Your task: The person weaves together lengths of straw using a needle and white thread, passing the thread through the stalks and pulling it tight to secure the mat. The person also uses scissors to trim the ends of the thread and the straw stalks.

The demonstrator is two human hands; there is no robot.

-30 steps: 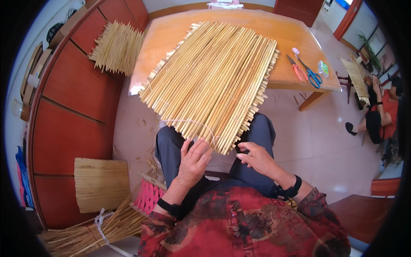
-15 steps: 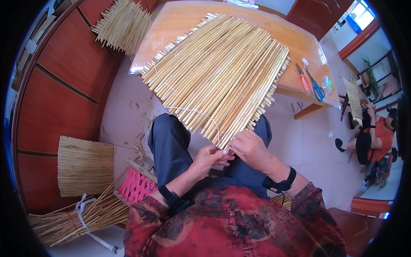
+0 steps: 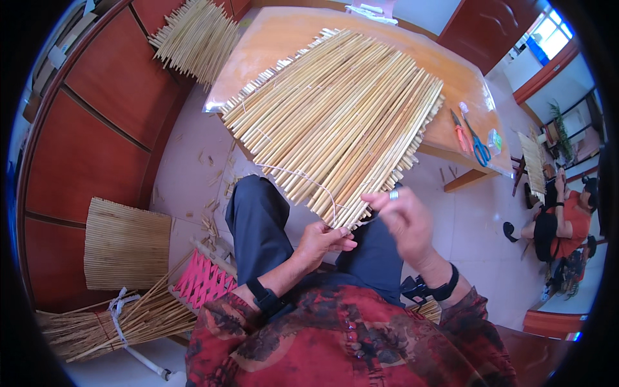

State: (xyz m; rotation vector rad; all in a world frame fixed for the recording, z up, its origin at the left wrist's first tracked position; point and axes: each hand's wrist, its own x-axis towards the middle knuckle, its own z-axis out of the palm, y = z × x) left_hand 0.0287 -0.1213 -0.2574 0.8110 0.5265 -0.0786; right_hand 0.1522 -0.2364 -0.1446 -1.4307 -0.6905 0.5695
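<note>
A mat of thin straw-coloured stalks [image 3: 335,122], stitched side by side, rests on the table edge and slopes toward my lap. My left hand [image 3: 324,244] is closed on its near corner, thumb and fingers pinching the stalk ends. Just right of that corner, my right hand [image 3: 409,222] is lifted and a little blurred, a ring on one finger. From the corner a thin pale thread runs into its curled fingers; whether a needle is there too is hidden. A looser pale cord [image 3: 303,173] curves across the mat's near end.
On the table [image 3: 480,97] lie red-handled pliers [image 3: 460,133], blue-handled scissors [image 3: 478,145] and a small clear box [image 3: 494,142]. Stalk bundles [image 3: 196,42] and another mat [image 3: 127,245] stand by the red cabinets. A pink-webbed stool [image 3: 205,280] is at left; another person [image 3: 570,219] sits far right.
My right hand has left the mat's corner, moving up and right with the thread. My left hand keeps its pinch there. The whole view has shifted slightly.
</note>
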